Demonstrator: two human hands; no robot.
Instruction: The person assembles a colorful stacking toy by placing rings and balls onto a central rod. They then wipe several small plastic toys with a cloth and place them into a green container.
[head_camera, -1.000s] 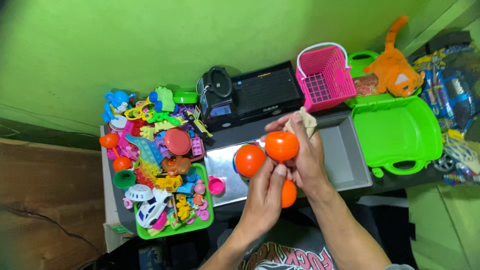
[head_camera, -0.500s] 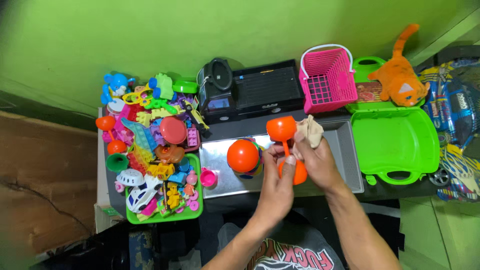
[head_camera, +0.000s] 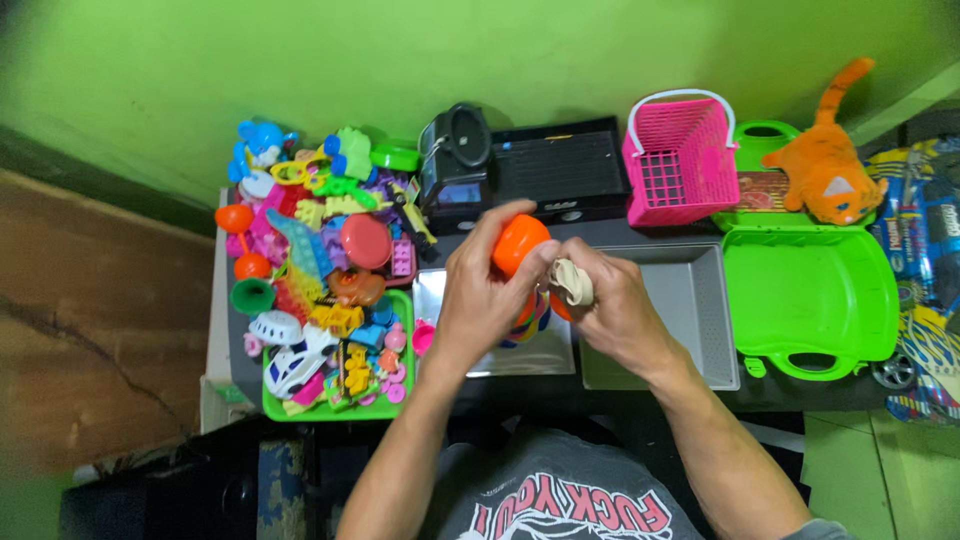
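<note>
My left hand (head_camera: 477, 298) grips an orange round toy (head_camera: 518, 243) held above a silver tray (head_camera: 470, 362). My right hand (head_camera: 612, 305) presses a small beige cloth (head_camera: 572, 282) against the toy's right side. Both hands meet over the middle of the dark table. More orange and multicoloured parts of the toy show beneath my fingers, mostly hidden.
A green tray (head_camera: 330, 408) and a heap of colourful plastic toys (head_camera: 320, 250) fill the left. A grey tray (head_camera: 700, 320) lies right of my hands. Behind stand a black box (head_camera: 565, 170), a pink basket (head_camera: 680, 160), a green case (head_camera: 805, 290) and an orange plush cat (head_camera: 830, 170).
The orange toy has come up into my left hand's grip and my right hand has brought the cloth against it. The camera view has shifted slightly.
</note>
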